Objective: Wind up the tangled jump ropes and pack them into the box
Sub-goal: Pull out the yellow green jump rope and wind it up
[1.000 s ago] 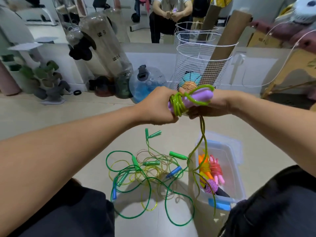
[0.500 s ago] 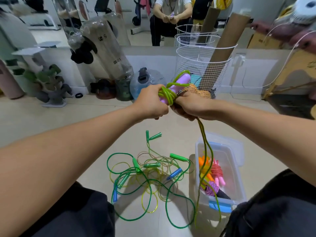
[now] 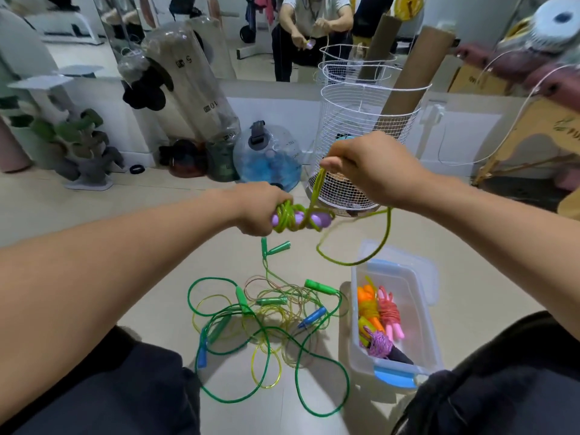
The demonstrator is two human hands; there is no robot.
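My left hand (image 3: pixel 262 210) grips the purple handles (image 3: pixel 320 219) of a jump rope with yellow-green cord wound round them. Up and to the right, my right hand (image 3: pixel 370 166) pinches that yellow-green cord (image 3: pixel 384 238), pulled taut from the handles; the slack hangs in a loop above the box. A clear plastic box (image 3: pixel 420 312) with blue latches stands on the floor at the right, holding several wound ropes in orange, pink and purple. A tangle of green, yellow and blue-handled ropes (image 3: pixel 266 318) lies on the floor between my knees.
A white wire basket (image 3: pixel 357 127) with cardboard tubes stands just behind my hands. Large clear water bottles (image 3: pixel 266 158) and dark bags line the wall under a mirror. My dark-trousered knees frame the floor left and right. The box lid lies behind the box.
My hands have parted: the left dropped lower with the purple handles, the right rose and pulled the cord up. The hanging slack is shorter and lifted off the floor.
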